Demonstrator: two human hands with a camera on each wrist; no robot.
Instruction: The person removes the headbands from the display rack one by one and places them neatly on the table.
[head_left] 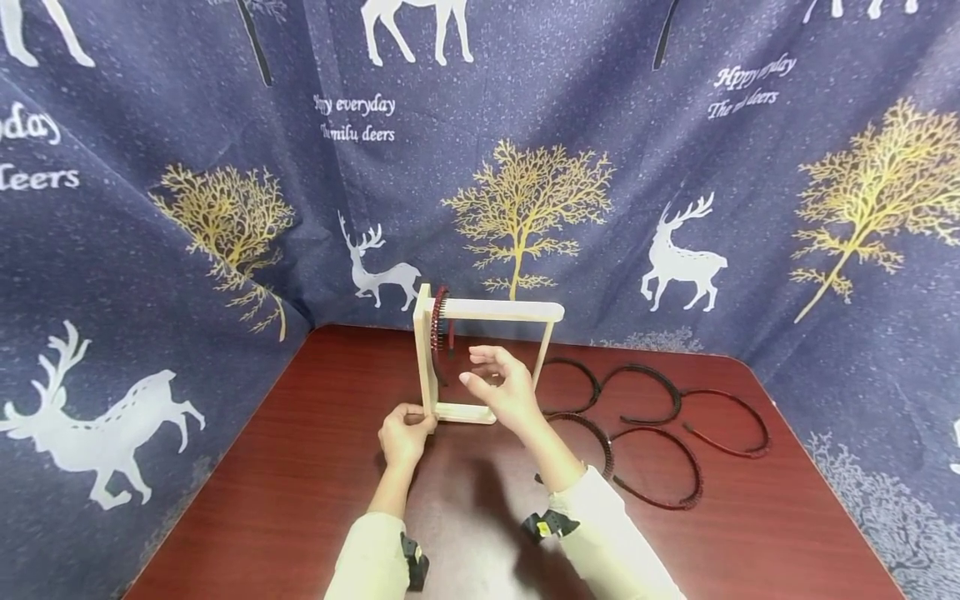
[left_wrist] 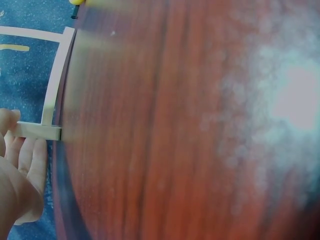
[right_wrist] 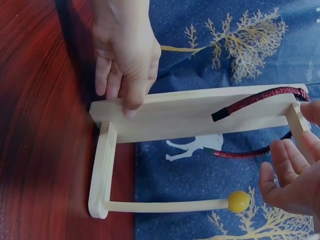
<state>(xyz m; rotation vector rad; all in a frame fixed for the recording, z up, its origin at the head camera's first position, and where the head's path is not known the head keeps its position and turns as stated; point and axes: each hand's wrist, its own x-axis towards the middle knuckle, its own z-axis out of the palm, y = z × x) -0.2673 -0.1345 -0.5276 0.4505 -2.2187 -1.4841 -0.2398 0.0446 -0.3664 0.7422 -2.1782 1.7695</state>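
Observation:
A pale wooden stand (head_left: 424,354) rises from the table, with an upright board, a top bar and a lower bar. My left hand (head_left: 405,435) grips the foot of the upright, thumb on one face, as the right wrist view also shows. A red toothed headband (head_left: 437,329) hangs over the top bar, close against the upright. My right hand (head_left: 512,393) is below the top bar, to the right of the headband, thumb and fingers apart and holding nothing. In the right wrist view, a thin rod ends in a yellow ball (right_wrist: 238,201).
Several headbands lie on the right of the red-brown table (head_left: 300,500): a black one (head_left: 596,387), a dark one (head_left: 678,400), a red one (head_left: 761,425), a brown toothed one (head_left: 606,450) and a dark red one (head_left: 697,475). A blue patterned cloth (head_left: 480,108) hangs behind.

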